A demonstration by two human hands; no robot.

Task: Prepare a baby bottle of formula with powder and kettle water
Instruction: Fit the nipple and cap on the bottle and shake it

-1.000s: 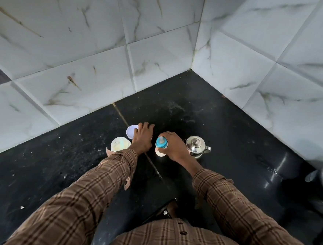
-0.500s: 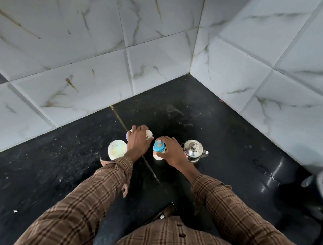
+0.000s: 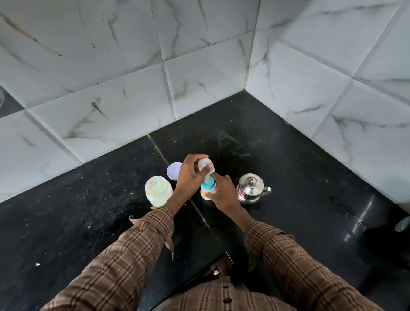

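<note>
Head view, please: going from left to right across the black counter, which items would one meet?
Open translucent powder jar → white round lid → baby bottle with blue collar, gripped by the right hand → lidded steel kettle.

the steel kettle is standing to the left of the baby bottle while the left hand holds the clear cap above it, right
Not quite. In the head view the steel kettle stands to the right of the baby bottle, beyond the right hand gripping the bottle. The left hand does hold the clear cap above it.
</note>
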